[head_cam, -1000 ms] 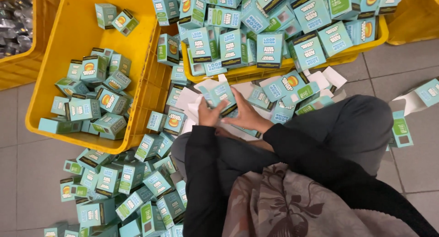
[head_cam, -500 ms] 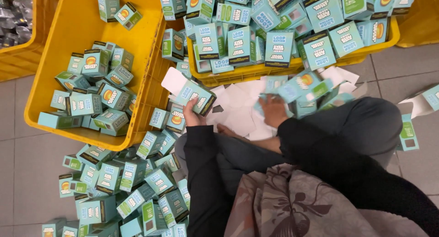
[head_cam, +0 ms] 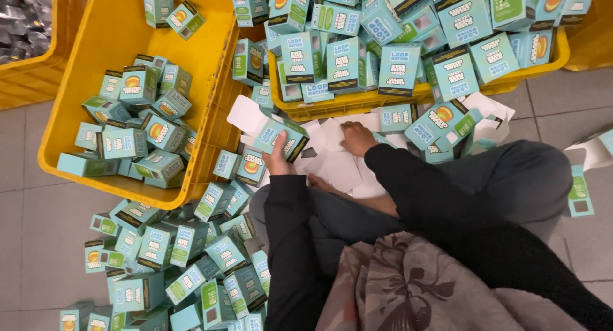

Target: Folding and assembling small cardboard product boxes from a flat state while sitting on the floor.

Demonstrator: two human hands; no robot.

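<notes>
Left hand (head_cam: pixel 279 157) clamped on teal carton (head_cam: pixel 281 138), long axis slanting up-left, white flap open. Right hand (head_cam: pixel 357 138) just right, fingers loose on white card inserts (head_cam: pixel 335 165).

both hands forward, black sleeves
left hand (head_cam: pixel 279 157) fingers curled in a grip; right hand (head_cam: pixel 356 138) palm down, fingers bent.

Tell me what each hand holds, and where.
Left hand holds a teal carton by its lower end, flap open. Right hand rests on white sheets, gripping nothing visibly.
</notes>
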